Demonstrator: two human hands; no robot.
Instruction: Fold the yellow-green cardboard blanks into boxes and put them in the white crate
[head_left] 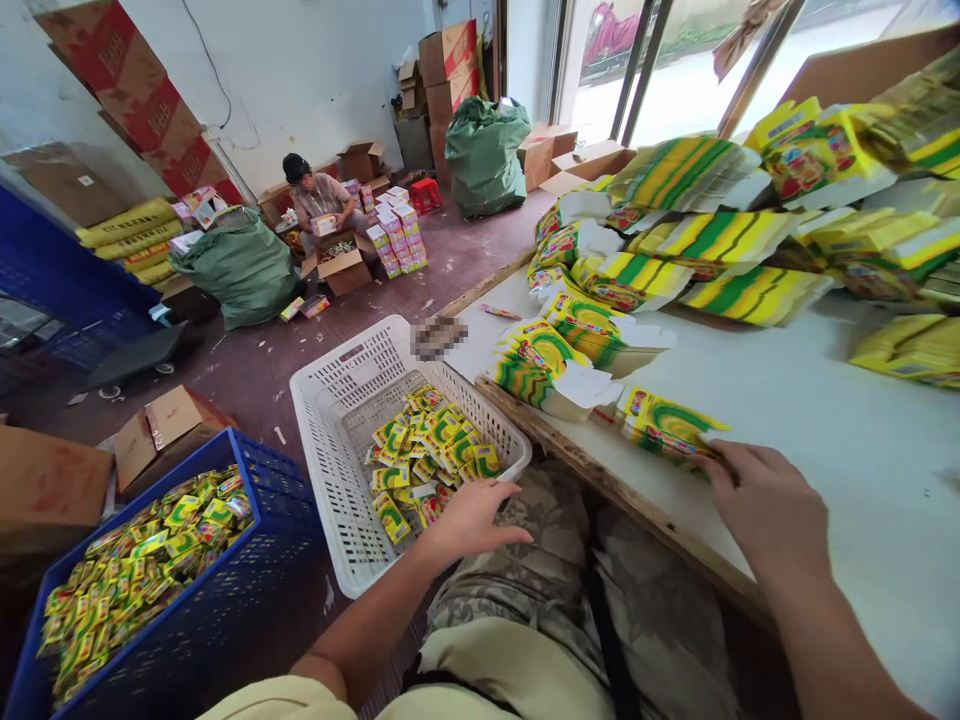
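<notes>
My right hand (772, 505) pinches the near end of a yellow-and-green printed carton (667, 425) at the front of the white table (795, 440). Whether it is one carton or a thin stack I cannot tell. My left hand (476, 515) is held over the near rim of a white plastic basket (319, 430), its thumb and fingers apart and nothing in them. Inside the basket lie many small filled yellow-green packs (435, 445). Just beyond the held carton, stacks of flattened cartons (536, 370) stand with white flaps showing.
More carton stacks (720, 240) cover the table's far side. A wooden strip (585, 470) edges the table. At left stands a blue crate (259, 530) full of packs. Across the floor a person (326, 205) sits by an open box (349, 270), between green sacks (240, 265).
</notes>
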